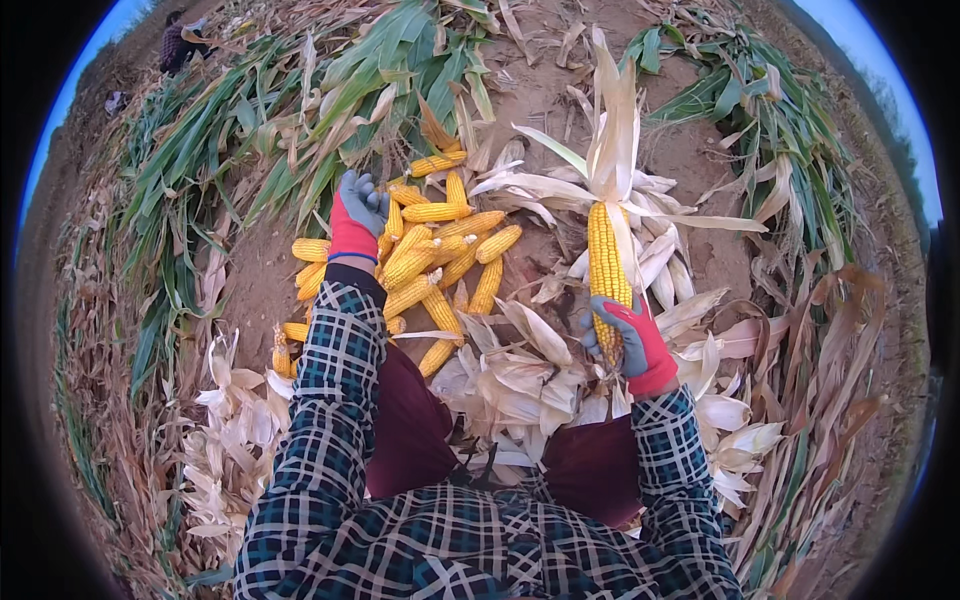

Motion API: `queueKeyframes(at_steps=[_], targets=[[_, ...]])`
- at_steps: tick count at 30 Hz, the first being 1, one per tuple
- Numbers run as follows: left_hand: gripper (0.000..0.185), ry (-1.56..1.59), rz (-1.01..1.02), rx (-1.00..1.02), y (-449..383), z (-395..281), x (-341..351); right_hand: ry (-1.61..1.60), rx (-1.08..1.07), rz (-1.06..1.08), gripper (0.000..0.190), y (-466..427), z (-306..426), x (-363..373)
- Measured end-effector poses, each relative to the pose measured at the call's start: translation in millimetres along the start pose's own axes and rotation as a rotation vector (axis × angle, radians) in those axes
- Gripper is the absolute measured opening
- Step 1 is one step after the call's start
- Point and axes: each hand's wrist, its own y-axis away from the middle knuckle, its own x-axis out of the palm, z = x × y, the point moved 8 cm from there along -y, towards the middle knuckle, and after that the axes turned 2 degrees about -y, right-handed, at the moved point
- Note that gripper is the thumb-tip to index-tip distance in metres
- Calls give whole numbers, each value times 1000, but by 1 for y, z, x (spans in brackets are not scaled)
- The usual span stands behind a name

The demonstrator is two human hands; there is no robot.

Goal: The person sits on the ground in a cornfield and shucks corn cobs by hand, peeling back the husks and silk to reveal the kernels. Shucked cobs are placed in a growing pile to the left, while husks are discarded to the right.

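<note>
My right hand [628,337], in a grey and red glove, grips the lower end of a yellow corn ear [609,251]. Pale husk leaves [613,161] are peeled back and still attached at the ear's far end, and one strip lies along its side. Over the left edge of a heap of bare corn ears [442,247] is my left hand [360,204], gloved alike, its fingers bent. One husked ear [394,220] lies right beside those fingers; whether they hold it I cannot tell. My left forearm hides part of the heap.
Stripped husks [525,382] lie between my knees, with more husks [232,442] at left. Green corn stalks [397,67] lie beyond the heap, and others [802,142] at far right. Dry stalks [817,360] border my right side. A person [176,45] is far off at upper left.
</note>
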Motion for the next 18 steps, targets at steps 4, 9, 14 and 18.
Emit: queueKeyframes(at_steps=[4,9,14,18], targets=[[39,-365,605,-216,87,71,97,42,-103,-131,29,-15,13,-8],[43,-499,1027,-390,202,137,144,43,-117,-42,33,-29,-2,38],[42,-292,1024,-538,217,138,154,152,-270,79,43,-42,-7,67],[42,-193,914,-405,189,133,154,334,-397,8,46,-55,0,66]])
